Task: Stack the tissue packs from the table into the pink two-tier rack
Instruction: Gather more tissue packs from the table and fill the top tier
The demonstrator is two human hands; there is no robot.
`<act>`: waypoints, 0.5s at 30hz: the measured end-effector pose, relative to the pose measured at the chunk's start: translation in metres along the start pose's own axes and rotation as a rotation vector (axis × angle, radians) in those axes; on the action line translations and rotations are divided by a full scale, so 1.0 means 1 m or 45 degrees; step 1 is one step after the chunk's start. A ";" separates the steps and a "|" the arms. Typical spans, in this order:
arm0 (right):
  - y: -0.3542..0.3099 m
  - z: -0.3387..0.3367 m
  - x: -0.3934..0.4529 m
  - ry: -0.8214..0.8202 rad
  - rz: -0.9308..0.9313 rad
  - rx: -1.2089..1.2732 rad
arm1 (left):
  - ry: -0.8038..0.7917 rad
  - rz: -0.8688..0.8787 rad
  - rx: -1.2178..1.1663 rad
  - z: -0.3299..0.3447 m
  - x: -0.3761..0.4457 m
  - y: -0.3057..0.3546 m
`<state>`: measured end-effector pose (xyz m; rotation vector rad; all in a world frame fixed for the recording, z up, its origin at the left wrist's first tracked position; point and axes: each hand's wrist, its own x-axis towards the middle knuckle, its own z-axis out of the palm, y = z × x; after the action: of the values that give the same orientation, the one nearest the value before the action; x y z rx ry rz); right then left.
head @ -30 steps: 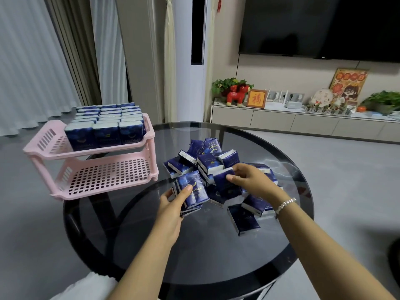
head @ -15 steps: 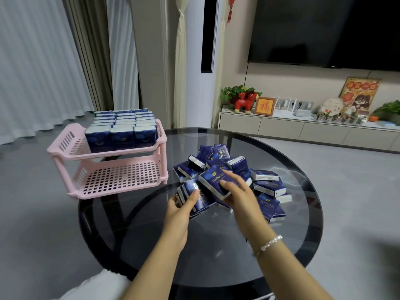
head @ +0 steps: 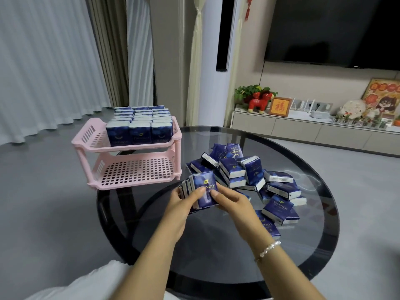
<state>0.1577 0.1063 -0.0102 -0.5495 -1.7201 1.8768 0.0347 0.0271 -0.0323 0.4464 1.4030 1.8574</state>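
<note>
A small bundle of tissue packs (head: 200,192) is held upright between both hands above the near part of the round dark glass counter (head: 216,252). The left hand (head: 184,204) is curled round the bundle's left side, its thumb laid on the front pack; the right hand (head: 231,202) is closed on the right side, its thumb pressed on the same face. Each grip is thus narrow and filled by the bundle. The front pack is dark blue with a yellow mark and pale lettering; white edges of further packs are seen behind it.

A loose pile of tissue packs (head: 244,174) is spread on the counter to the right. The pink two-tier rack (head: 129,161) is set at the counter's left edge. Its upper tier is filled with rows of packs (head: 139,126) stood on end.
</note>
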 end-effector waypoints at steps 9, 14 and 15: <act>0.005 -0.009 0.046 -0.670 0.227 -0.650 | -0.385 -0.076 0.640 -0.058 -0.005 0.012; 0.013 0.003 0.042 -0.683 0.063 -1.053 | -0.323 -0.110 1.186 -0.066 -0.016 0.016; 0.012 0.002 0.042 -0.707 0.062 -1.062 | -0.314 -0.104 1.257 -0.066 -0.018 0.015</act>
<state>0.1222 0.1303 -0.0192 -0.3678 -2.8976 1.3325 -0.0034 -0.0317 -0.0375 1.0262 2.0417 0.8831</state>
